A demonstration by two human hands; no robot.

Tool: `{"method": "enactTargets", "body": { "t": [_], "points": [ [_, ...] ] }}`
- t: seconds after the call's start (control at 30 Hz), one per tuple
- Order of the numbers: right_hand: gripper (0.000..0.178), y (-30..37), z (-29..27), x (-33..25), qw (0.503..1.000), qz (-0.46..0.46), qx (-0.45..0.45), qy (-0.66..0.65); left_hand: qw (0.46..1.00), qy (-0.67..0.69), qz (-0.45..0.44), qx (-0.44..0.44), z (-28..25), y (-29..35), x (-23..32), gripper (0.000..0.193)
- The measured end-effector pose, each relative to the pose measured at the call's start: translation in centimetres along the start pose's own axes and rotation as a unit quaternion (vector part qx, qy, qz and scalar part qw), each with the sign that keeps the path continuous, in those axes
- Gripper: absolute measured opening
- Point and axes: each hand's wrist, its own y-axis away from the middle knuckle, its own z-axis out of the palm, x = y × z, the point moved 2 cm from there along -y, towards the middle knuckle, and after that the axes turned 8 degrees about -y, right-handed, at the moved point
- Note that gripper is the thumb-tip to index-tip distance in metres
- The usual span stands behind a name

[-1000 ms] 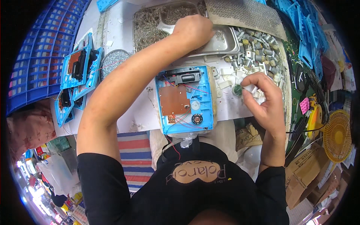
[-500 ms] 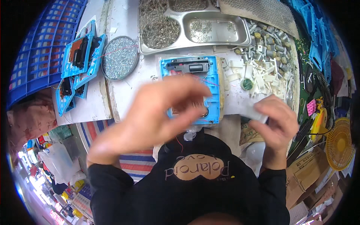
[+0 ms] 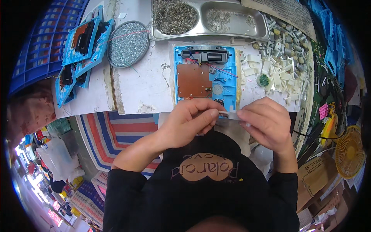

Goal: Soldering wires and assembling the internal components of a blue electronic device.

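In front of my chest, both hands meet over the near edge of a blue plastic housing (image 3: 230,86). A brown circuit board (image 3: 193,80), red wires and a black module (image 3: 212,58) sit inside it. My right hand (image 3: 268,121) is closed, pinching a white plastic piece (image 3: 233,113) between thumb and fingers. Close beside it, my left hand (image 3: 193,118) is closed too, its thumb and forefinger pressed on a small, pale, thin item at the white piece's left end. What that item is, I cannot make out. Both hands hide the housing's near edge.
A round dish of small silver screws (image 3: 128,44) lies at the left, beside stacked blue housings (image 3: 83,50). Behind stands a metal tray (image 3: 232,37) with small metal parts. Loose white plastic pieces (image 3: 278,75) and small motors (image 3: 288,42) cover the table's right side.
My left hand has drawn back from above the housing toward my chest, uncovering the circuit board. My right hand has brought the white piece left, and the two hands now meet.
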Motion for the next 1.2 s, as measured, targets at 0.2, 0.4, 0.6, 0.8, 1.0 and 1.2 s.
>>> {"method": "enactTargets", "body": {
  "t": [0.2,0.4,0.6,0.8,1.0,1.2],
  "points": [
    [0.036,0.8,-1.2,-0.1,0.999,0.0,0.032,-0.008,0.999,-0.029,-0.011,-0.023,0.0,-0.8,1.1,0.024],
    [0.035,0.9,-0.6,0.0,0.999,-0.008,0.028,0.035,0.999,-0.026,-0.021,-0.006,0.1,-1.3,1.2,0.024],
    [0.038,1.2,-0.6,0.1,0.999,-0.002,0.044,0.027,0.999,-0.011,-0.037,0.008,0.4,-1.3,0.9,0.024],
    [0.039,1.2,-0.4,-0.1,0.998,-0.013,0.039,0.043,0.998,0.035,-0.047,0.016,0.4,-1.3,0.5,0.024],
    [0.034,1.6,0.7,0.7,0.999,0.021,0.036,-0.017,0.997,-0.019,-0.068,-0.01,0.6,-1.1,1.9,0.023],
    [0.034,4.0,0.5,2.7,0.956,0.141,0.123,-0.226,0.715,-0.63,0.207,0.222,-2.3,-5.5,2.7,0.018]
  ]
}}
